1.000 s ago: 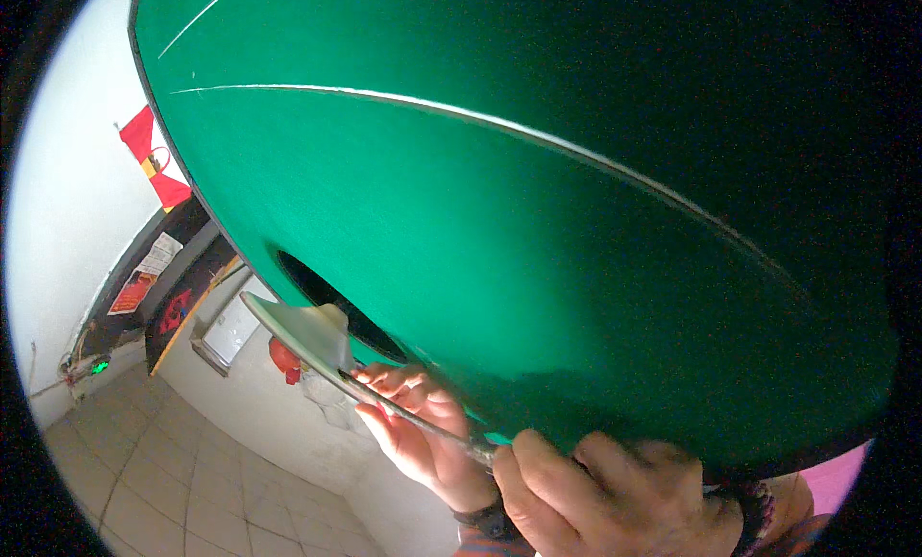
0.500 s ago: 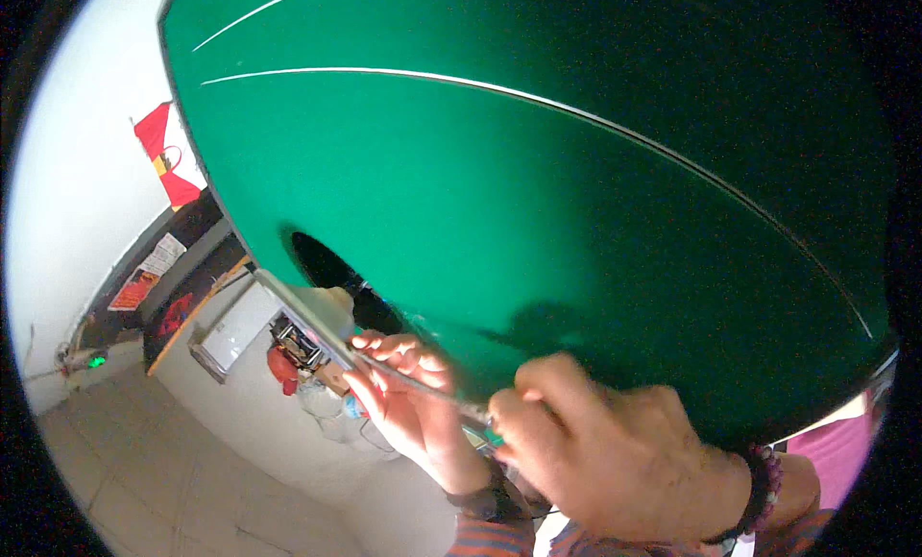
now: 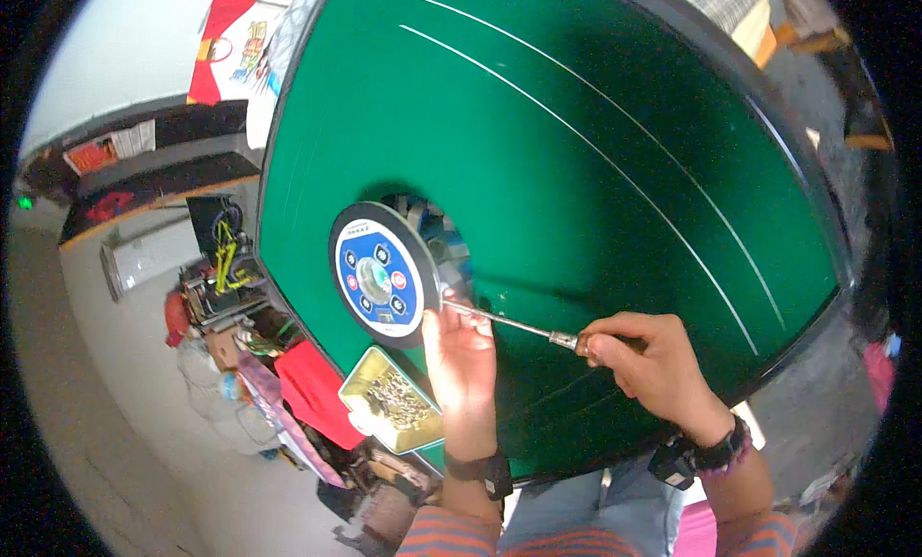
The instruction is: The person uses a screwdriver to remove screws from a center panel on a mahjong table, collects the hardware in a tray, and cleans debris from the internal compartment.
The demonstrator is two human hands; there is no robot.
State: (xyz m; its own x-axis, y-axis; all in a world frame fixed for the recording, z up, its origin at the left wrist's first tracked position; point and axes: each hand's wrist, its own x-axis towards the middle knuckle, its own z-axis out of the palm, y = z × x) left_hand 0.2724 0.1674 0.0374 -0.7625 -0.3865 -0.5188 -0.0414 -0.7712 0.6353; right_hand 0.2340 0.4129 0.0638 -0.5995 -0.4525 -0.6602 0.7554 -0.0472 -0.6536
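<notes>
A large green disc-shaped panel (image 3: 595, 202) with thin white arcs fills most of the view. At a hole in it sits a round cutting disc (image 3: 379, 272) with a blue and white label. My left hand (image 3: 459, 360) holds the lower right edge of that disc. My right hand (image 3: 645, 360) grips the handle of a screwdriver (image 3: 509, 322), whose thin shaft points left to the disc's edge by my left fingers. A gold tin (image 3: 392, 400) of small metal parts lies just below the disc.
Clutter lies on the floor at lower left: a red cloth (image 3: 312, 389), wires and boxes (image 3: 223, 288). A dark shelf (image 3: 125, 168) runs along the wall at far left. Grey floor shows at the right past the panel's rim.
The view has swung down and right, so the panel's hole and the labelled disc now show fully. My right hand has drawn back to the right along the screwdriver, away from my left hand.
</notes>
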